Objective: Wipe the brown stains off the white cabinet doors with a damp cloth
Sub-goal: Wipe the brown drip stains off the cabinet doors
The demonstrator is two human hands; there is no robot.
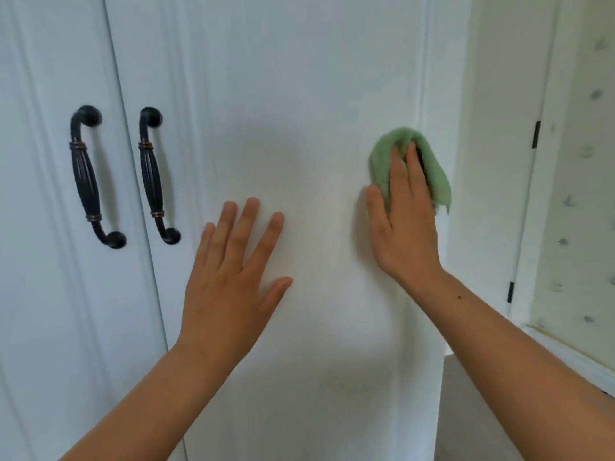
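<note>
Two white cabinet doors fill the view; the right door (299,94) is the one both hands are on. My right hand (404,224) presses a bunched green cloth (382,161) flat against the door's right side, fingers straight with cloth folded over between them. My left hand (229,281) lies flat on the same door, fingers spread, lower and to the left of the cloth. I see no distinct brown stain on the white surface, only a faint yellowish tint between the hands.
The left door (43,227) meets the right one at a seam flanked by two black handles (91,176) (154,174). At the right a cabinet side with black hinges (535,134), patterned wallpaper (579,194) and a white ledge (572,357).
</note>
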